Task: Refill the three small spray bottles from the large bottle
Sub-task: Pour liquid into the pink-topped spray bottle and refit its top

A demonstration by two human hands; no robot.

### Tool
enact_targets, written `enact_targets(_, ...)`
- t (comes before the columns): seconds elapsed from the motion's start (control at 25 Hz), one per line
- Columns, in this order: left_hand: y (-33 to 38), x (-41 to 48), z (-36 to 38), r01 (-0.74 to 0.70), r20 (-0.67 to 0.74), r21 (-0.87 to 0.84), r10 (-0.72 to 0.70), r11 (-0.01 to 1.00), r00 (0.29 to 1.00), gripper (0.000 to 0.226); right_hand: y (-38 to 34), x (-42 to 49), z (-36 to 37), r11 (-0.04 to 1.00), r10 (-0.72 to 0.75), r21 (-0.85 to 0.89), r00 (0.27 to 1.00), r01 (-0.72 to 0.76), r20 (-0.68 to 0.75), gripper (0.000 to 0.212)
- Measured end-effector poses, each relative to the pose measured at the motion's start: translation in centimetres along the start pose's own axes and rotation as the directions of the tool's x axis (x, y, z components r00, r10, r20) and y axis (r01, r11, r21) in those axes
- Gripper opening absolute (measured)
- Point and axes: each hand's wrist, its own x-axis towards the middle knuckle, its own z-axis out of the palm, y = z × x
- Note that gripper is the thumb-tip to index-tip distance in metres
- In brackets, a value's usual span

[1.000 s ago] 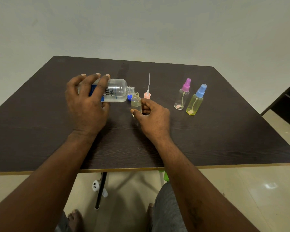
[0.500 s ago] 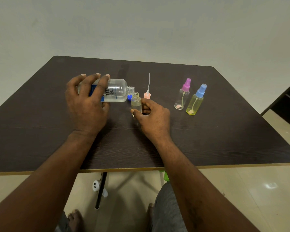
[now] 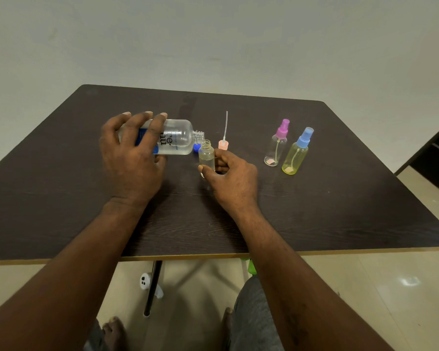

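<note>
1. nothing has shifted; your left hand (image 3: 131,158) still wraps the large bottle (image 3: 180,138), tipped, its neck at the open mouth of the small bottle (image 3: 206,155);
2. your right hand (image 3: 232,178) pinches that small bottle near the middle of the table (image 3: 340,198);
3. so the first fill likely continues; the pink-capped bottle (image 3: 276,150) and blue-capped bottle (image 3: 295,158) wait.

Both forearms stretched forward, left hand (image 3: 132,158) wrapped over large bottle (image 3: 179,139) — right hand (image 3: 235,178) pinching small bottle (image 3: 206,155)

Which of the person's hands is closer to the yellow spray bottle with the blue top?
The right hand. It holds the small open bottle a short way to the left of the yellow bottle, not touching it. The left hand grips the tilted large bottle farther left.
</note>
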Motion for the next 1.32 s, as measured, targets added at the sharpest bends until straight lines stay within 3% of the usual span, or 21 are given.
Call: enact_targets(1.32,-0.18,-0.05,0.31,-0.004,-0.025,0.005,0.004,1.000,1.000,0.065,-0.17,-0.05,0.02,1.000,0.018,0.022,1.000,-0.018,0.004,0.036)
